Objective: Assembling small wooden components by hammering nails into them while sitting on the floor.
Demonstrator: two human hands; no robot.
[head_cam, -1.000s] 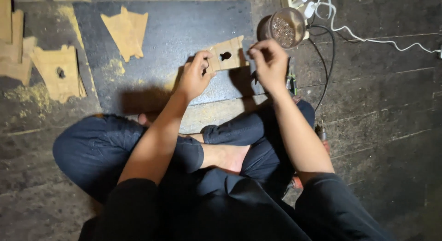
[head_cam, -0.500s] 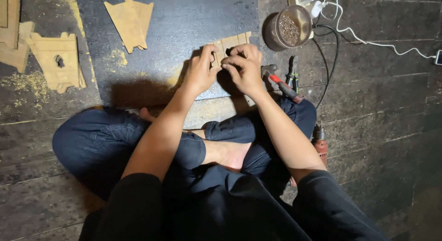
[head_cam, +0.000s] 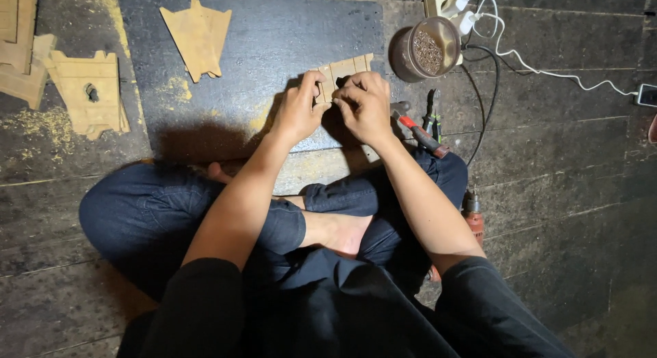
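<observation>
I sit cross-legged on a dark wooden floor. My left hand (head_cam: 299, 112) and my right hand (head_cam: 366, 106) meet over a small notched wooden piece (head_cam: 348, 65) with a hole in it, which lies on a dark board (head_cam: 267, 43). My left hand grips its left edge. The fingers of my right hand pinch at the hole near its middle; whatever they hold there is too small to see. Most of the piece is hidden under my fingers.
A round container of small screws (head_cam: 426, 49) stands right of the piece. A red-handled tool (head_cam: 419, 132), pliers (head_cam: 432, 118) and a drill (head_cam: 472, 214) lie by my right knee. Cut wooden pieces (head_cam: 197, 34) (head_cam: 87, 91), sawdust and white cables (head_cam: 547, 71) surround the board.
My right hand moved from beside the raised piece onto its middle. The piece now rests low on the board, with both hands closed over it.
</observation>
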